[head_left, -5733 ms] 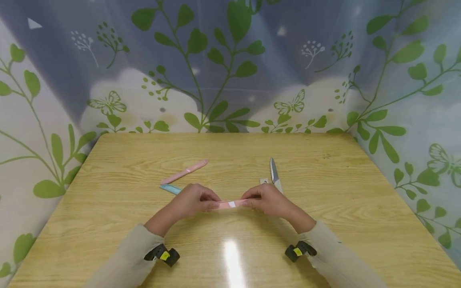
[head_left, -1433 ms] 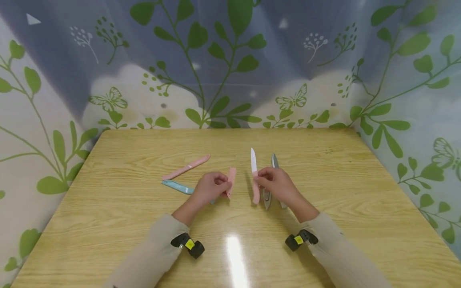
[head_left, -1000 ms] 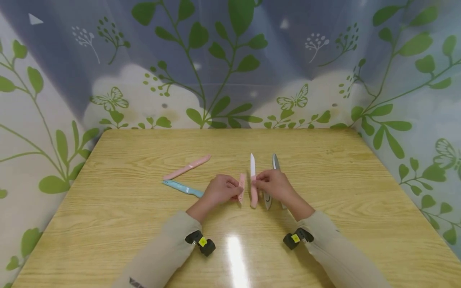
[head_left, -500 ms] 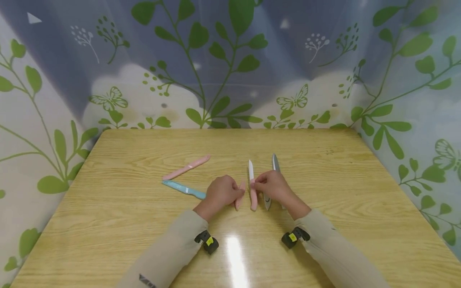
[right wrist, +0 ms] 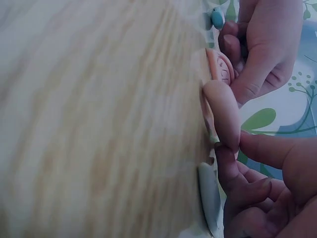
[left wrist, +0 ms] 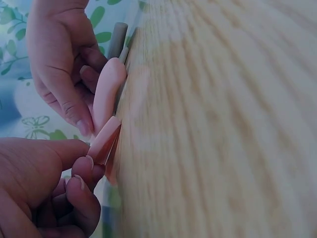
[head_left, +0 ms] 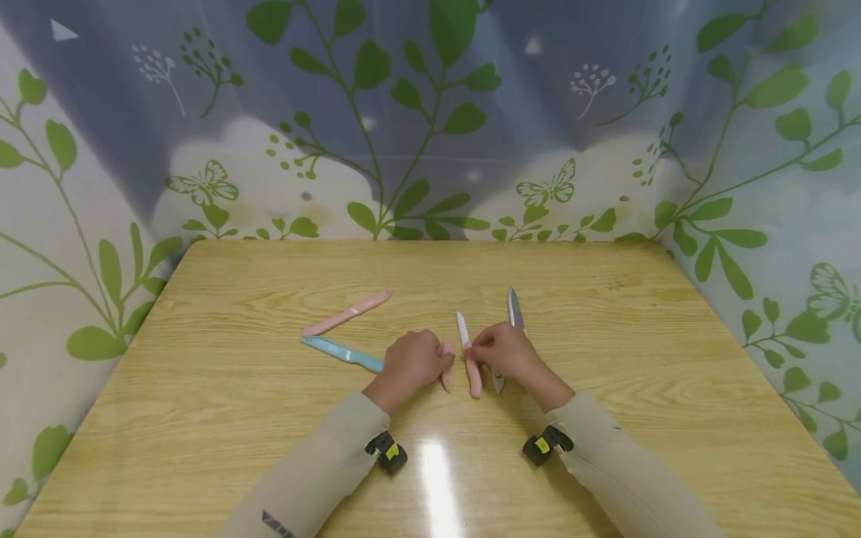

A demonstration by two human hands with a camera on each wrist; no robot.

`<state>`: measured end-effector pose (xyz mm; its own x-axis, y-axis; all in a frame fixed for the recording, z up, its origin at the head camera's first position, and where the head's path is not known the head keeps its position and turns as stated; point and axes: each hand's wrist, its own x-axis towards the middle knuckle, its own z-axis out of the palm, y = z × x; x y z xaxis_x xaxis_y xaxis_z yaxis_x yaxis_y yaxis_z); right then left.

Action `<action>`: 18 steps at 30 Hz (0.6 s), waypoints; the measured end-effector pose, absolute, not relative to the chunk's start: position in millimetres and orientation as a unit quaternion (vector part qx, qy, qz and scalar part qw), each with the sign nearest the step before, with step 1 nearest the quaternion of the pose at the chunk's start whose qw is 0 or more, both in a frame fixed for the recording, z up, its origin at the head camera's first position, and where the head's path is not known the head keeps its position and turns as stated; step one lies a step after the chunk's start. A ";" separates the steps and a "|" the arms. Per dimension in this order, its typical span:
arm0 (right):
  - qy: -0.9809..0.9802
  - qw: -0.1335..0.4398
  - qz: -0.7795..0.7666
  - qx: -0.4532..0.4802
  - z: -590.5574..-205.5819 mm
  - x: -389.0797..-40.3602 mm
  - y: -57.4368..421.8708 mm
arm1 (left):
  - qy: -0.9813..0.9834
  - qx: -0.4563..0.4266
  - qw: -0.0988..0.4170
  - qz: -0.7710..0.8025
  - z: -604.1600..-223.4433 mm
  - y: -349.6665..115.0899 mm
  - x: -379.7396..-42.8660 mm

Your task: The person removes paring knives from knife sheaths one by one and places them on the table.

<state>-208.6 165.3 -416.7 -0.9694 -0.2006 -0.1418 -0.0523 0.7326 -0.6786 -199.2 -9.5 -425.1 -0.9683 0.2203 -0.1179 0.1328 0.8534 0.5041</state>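
Observation:
In the head view my left hand (head_left: 413, 362) pinches a pink knife sheath (head_left: 447, 379) close over the table. My right hand (head_left: 507, 351) pinches a paring knife by its pink handle (head_left: 474, 382), just right of the sheath. Its white blade (head_left: 462, 326) is bare and points away from me, leaning slightly left. In the left wrist view thumb and fingers grip the sheath (left wrist: 105, 139) beside the rounded handle (left wrist: 106, 94). Raised lettering shows on the sheath (right wrist: 225, 69) in the right wrist view. My fingers hide part of both.
Beyond the right hand lies a knife with a grey blade (head_left: 514, 305). A grey sheath (head_left: 498, 383) lies partly under that hand. To the left, a pink sheathed knife (head_left: 346, 313) and a blue sheathed knife (head_left: 341, 352) rest on the wooden table (head_left: 269, 448).
Earlier both hands held the pink knife in its sheath; now knife and sheath are apart. Over the last second both came nearer me, the left hand having shifted right, and the blade tilted left.

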 end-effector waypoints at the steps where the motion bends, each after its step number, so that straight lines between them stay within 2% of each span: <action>1: 0.925 0.103 -0.358 -0.069 -417.0 -208.6 164.9 | 0.959 0.092 0.085 0.253 -425.3 -9.5 -199.1; 18: 0.926 0.105 -0.359 -0.047 -418.8 -209.0 161.7 | 0.956 0.099 0.082 0.264 -429.3 -10.1 -198.2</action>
<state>-209.0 161.7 -418.8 -0.9736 -0.1622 -0.1604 -0.0116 0.7377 -0.6751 -198.2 -10.1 -429.3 -0.9671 0.2319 -0.1044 0.1453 0.8408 0.5215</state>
